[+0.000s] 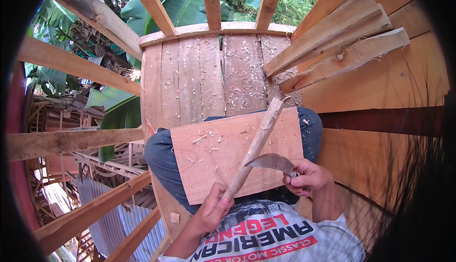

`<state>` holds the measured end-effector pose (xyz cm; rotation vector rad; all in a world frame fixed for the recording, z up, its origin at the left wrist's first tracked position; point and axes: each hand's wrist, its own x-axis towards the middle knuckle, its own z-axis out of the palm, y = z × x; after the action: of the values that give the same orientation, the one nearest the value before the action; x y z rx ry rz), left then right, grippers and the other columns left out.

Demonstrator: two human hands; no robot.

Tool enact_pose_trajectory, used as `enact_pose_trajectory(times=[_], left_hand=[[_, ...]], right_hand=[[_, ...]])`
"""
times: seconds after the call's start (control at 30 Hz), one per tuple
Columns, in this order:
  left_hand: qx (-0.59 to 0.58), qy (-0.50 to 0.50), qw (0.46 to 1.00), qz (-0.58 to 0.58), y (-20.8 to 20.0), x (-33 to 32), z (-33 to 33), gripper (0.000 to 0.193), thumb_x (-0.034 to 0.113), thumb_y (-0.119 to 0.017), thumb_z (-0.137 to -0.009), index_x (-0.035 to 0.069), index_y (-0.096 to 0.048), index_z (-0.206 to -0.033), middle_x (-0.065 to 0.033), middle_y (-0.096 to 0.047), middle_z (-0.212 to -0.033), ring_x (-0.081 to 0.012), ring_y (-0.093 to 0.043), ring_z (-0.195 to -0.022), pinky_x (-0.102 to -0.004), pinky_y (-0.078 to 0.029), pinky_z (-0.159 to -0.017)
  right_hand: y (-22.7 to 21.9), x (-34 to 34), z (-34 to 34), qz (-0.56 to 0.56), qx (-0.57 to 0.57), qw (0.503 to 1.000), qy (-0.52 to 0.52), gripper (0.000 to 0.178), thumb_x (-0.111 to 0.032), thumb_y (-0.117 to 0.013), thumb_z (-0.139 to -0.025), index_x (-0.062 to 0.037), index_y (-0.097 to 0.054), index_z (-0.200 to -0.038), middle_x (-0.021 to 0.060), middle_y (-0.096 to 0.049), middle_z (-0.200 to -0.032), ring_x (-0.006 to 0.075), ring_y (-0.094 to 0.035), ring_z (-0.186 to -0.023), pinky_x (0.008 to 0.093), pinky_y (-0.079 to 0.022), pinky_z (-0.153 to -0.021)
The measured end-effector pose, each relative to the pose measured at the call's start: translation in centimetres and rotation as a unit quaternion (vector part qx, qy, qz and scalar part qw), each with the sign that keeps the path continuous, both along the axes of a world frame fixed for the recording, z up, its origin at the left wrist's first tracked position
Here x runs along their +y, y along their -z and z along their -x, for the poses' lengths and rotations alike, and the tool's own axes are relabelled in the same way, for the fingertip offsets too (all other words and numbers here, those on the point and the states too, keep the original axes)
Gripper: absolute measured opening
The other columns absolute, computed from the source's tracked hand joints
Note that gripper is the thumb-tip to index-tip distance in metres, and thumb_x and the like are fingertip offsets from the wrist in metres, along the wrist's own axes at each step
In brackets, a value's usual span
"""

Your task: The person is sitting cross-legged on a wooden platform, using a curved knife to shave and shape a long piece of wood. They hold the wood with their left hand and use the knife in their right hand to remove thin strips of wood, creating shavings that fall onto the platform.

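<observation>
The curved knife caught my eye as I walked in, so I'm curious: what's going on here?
A seated person has a wooden board over the legs. The left hand grips the near end of a wooden stick, which slants up over the board. The right hand holds a curved knife, its blade tip at the stick's side. Pale shavings lie on the board.

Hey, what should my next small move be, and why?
Probably one light shaving stroke along the stick: your right hand holds the curved blade across it, your left hand grips its near end, and shavings dot the board.
</observation>
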<state>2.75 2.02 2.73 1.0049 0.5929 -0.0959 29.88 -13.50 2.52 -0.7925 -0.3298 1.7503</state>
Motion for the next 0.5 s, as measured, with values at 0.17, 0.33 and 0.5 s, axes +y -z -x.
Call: enact_pose_trajectory(times=[0.17,0.33,0.5], left_hand=[[-0.024,0.028,0.999,0.015,-0.5,0.1,-0.1,0.018,0.019,-0.035,-0.1,0.002,-0.034,-0.107,-0.0029,-0.044,-0.077,-0.0058,-0.036,-0.059,-0.0211,-0.033,-0.052],[-0.022,0.037,0.999,0.013,0.1,-0.1,0.6,0.018,0.019,-0.035,-0.1,0.003,-0.034,-0.106,-0.0029,-0.045,-0.078,-0.0058,-0.037,-0.059,-0.021,-0.034,-0.052],[-0.025,0.045,0.999,-0.003,-0.1,0.1,0.3,0.021,0.023,-0.037,-0.1,0.003,-0.034,-0.106,-0.0027,-0.044,-0.078,-0.0055,-0.037,-0.058,-0.0208,-0.033,-0.05]], right_hand=[[0.3,0.2,-1.2,0.006,-0.012,1.0,-0.012,0.014,-0.015,-0.051,-0.096,-0.0012,-0.052,-0.096,0.0021,-0.049,-0.062,0.0058,-0.044,-0.042,0.0197,-0.033,-0.035],[-0.6,0.5,-0.4,0.054,-0.047,0.997,-0.028,0.014,-0.015,-0.052,-0.096,-0.0009,-0.054,-0.095,0.0014,-0.049,-0.063,0.005,-0.044,-0.041,0.0189,-0.033,-0.035],[-1.3,1.0,0.5,0.05,-0.065,0.995,-0.058,0.014,-0.014,-0.051,-0.096,-0.0002,-0.055,-0.096,0.0007,-0.049,-0.061,0.0046,-0.044,-0.042,0.0185,-0.033,-0.037]])
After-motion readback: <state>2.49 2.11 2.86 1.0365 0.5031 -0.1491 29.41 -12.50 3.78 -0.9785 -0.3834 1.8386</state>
